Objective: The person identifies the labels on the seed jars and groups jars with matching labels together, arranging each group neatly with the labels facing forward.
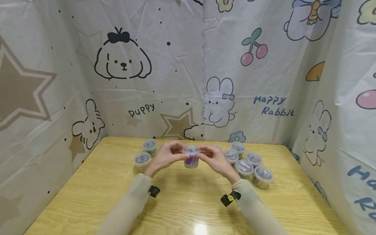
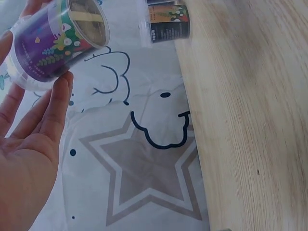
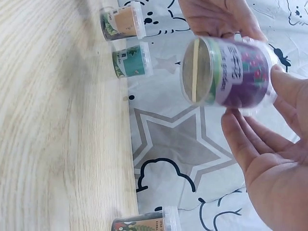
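A small clear plastic cup [image 1: 191, 160] with a purple label and a clear lid is lifted above the middle of the table. My left hand [image 1: 165, 157] pinches it from the left, near the lid, between thumb and fingers. From the right, my right hand [image 1: 216, 160] grips the same cup near its lid. In the left wrist view the cup [image 2: 53, 41] shows flowers and plants on its label. Through the clear bottom of the cup [image 3: 236, 72], in the right wrist view, a pale strip shows across a brownish content.
On the left stand two lidded cups, one green-labelled [image 1: 149, 148] and one orange-labelled [image 1: 142, 162]. Several more lidded cups [image 1: 244, 168] stand in a group on the right, beside my right forearm. Printed cloth [image 1: 176, 81] hangs around the wooden table [image 1: 188, 202].
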Action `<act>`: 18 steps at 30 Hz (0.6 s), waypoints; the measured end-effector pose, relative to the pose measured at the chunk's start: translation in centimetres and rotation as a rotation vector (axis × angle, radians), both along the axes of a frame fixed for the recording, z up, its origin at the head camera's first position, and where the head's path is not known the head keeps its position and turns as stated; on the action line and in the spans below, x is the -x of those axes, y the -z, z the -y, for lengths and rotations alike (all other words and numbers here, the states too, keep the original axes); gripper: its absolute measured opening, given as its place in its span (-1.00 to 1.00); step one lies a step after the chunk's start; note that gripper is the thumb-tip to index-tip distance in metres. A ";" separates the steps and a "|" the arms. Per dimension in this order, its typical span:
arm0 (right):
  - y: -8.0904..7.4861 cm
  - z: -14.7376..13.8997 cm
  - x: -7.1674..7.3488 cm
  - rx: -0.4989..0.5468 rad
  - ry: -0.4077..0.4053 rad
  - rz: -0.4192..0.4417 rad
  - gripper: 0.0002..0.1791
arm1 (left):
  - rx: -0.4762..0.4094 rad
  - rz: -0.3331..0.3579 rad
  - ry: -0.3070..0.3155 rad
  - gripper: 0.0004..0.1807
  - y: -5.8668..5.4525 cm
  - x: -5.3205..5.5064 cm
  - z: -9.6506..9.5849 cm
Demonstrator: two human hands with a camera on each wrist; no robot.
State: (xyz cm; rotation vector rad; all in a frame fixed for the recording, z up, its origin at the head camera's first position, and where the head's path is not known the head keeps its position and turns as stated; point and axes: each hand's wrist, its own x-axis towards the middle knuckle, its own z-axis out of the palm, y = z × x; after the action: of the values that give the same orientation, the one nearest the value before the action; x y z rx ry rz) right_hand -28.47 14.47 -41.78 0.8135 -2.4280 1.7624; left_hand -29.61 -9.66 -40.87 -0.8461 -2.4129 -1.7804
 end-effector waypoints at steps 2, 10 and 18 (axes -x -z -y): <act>0.0 -0.1 0.1 0.001 -0.020 0.006 -0.66 | -0.005 0.002 0.014 -0.68 0.0 0.0 0.3; 0.0 0.0 0.2 0.013 -0.086 0.086 -0.62 | -0.032 0.050 0.070 -0.70 0.1 0.3 0.9; 0.3 0.6 -0.1 -0.005 -0.028 0.050 -0.68 | -0.034 0.078 0.096 -0.69 0.3 0.1 1.3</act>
State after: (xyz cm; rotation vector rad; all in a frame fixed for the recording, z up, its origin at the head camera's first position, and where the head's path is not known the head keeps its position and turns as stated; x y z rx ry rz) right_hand -28.35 13.85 -42.04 0.8181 -2.4649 1.8086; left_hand -29.75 -10.95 -41.14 -0.9208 -2.4198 -1.9167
